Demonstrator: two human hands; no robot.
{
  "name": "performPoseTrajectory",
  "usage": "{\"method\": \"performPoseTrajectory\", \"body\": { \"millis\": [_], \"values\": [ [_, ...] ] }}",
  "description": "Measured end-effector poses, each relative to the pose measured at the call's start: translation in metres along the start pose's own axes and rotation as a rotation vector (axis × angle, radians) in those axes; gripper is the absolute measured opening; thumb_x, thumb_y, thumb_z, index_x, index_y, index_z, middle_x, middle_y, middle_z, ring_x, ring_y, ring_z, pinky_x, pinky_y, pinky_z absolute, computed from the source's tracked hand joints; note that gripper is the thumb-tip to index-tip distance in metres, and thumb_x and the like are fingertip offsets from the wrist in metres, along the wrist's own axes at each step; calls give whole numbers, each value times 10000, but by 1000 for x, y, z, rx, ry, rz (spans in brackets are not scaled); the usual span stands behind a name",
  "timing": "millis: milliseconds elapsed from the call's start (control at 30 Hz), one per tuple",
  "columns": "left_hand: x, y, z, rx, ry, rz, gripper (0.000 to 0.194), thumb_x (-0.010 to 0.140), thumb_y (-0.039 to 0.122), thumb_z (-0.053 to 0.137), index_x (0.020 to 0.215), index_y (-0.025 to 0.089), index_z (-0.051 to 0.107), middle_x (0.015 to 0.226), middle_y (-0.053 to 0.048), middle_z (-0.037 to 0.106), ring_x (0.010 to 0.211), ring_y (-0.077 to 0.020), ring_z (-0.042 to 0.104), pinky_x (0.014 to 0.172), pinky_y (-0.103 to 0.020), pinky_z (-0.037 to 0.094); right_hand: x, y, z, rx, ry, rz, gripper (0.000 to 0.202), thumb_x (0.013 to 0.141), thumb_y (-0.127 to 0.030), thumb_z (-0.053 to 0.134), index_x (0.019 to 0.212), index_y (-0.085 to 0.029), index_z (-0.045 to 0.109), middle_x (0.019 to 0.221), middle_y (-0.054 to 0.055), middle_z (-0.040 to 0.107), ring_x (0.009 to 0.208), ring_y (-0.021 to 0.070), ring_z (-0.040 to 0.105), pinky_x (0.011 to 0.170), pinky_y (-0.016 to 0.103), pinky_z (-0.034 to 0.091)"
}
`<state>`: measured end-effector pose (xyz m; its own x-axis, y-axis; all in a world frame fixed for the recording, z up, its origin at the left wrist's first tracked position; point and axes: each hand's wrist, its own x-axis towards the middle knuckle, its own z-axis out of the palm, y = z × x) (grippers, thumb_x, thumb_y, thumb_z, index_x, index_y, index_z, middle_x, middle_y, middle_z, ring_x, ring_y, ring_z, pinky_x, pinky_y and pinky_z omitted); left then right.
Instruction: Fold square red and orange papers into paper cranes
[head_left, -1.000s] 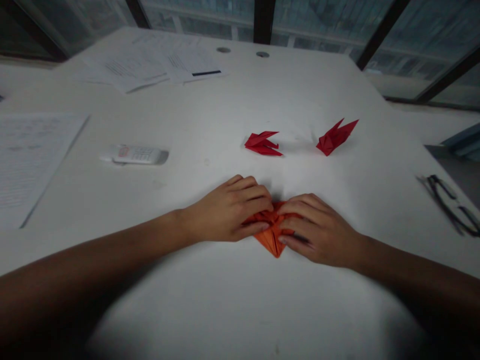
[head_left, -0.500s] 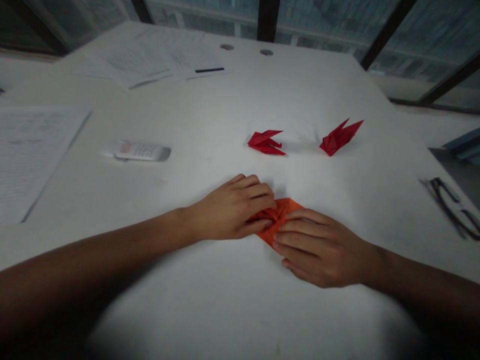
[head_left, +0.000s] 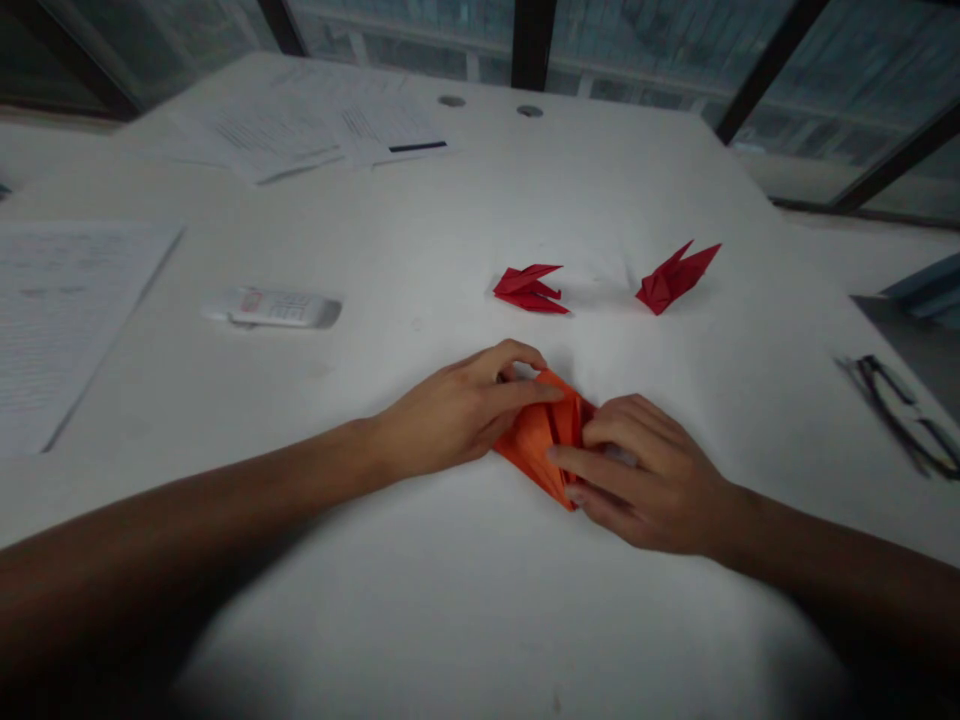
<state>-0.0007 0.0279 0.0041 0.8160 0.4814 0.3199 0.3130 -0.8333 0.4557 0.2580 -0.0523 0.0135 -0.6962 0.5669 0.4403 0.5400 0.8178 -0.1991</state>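
My left hand (head_left: pixel 454 412) and right hand (head_left: pixel 664 480) are on a pointed, layered piece of folded orange paper (head_left: pixel 529 435), well in from the white worktop (head_left: pixel 390 600)'s far edge.
I judge the paper light and crisp, easily creased or torn, best taken by its folded edges. My left hand is half open, bent fingers resting on the upper left part; I cannot tell whether its thumb pinches. My right hand is nearly closed, fingers and thumb holding the right side. My fingers cover both sides, and the inner layers are hard to make out.
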Motion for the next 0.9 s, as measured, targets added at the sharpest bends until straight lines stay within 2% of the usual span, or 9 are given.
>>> {"method": "performPoseTrajectory", "body": {
  "millis": [133,267,333,433,533,633,767,900],
  "values": [
    [1,-1,1,28,-13,15,308,987,114,491,1233,188,660,1385,-127,553,1171,-218,604,1032,-352,527,3,4,2,12,-57,85,136,964,-279,625,939,-177,712,785,49,655,772,214,552,786,418,469],
    [3,3,-2,23,-24,13,268,1005,310,563,1202,158,661,1359,-152,578,1190,-269,587,1053,-418,512,2,6,4,75,-14,200,100,921,-164,594,829,-189,623,752,28,649,748,193,555,798,406,453],
    [4,5,-4,12,-51,7,293,1006,393,573,1155,160,668,1320,-143,611,1146,-274,594,1044,-439,503,1,6,4,109,19,264,83,878,-121,590,850,-196,613,754,18,647,737,187,561,786,393,458],
    [5,7,-7,-27,-82,-5,284,1025,411,542,1096,161,658,1239,-123,656,1074,-255,603,1012,-423,492,0,6,3,166,71,382,163,828,-84,596,925,-208,636,787,7,666,745,182,599,765,362,480],
    [6,7,-10,-72,-72,-15,316,1025,417,545,1181,154,622,1172,-120,678,1031,-249,602,975,-409,488,1,7,1,286,87,580,285,834,-92,623,1078,-234,663,848,-6,689,754,168,642,726,314,507],
    [6,5,-11,-132,-34,-1,332,1031,395,541,1262,162,597,1129,-110,695,1005,-236,606,953,-388,485,3,7,-1,451,79,733,355,873,-152,671,1211,-257,642,765,-43,648,669,142,626,647,270,500],
    [7,4,-12,-172,-33,19,231,1033,351,534,1114,174,658,1009,-93,697,931,-215,608,922,-369,481,5,8,-2,520,126,790,427,890,-202,704,1304,-248,606,716,-51,620,614,136,595,591,258,476],
    [8,7,-15,-212,-21,9,142,998,261,563,963,173,670,883,-62,673,845,-187,586,857,-335,489,3,9,0,518,139,781,435,907,-219,705,1328,-253,601,691,-59,582,597,131,570,574,254,455]
  ]
}}
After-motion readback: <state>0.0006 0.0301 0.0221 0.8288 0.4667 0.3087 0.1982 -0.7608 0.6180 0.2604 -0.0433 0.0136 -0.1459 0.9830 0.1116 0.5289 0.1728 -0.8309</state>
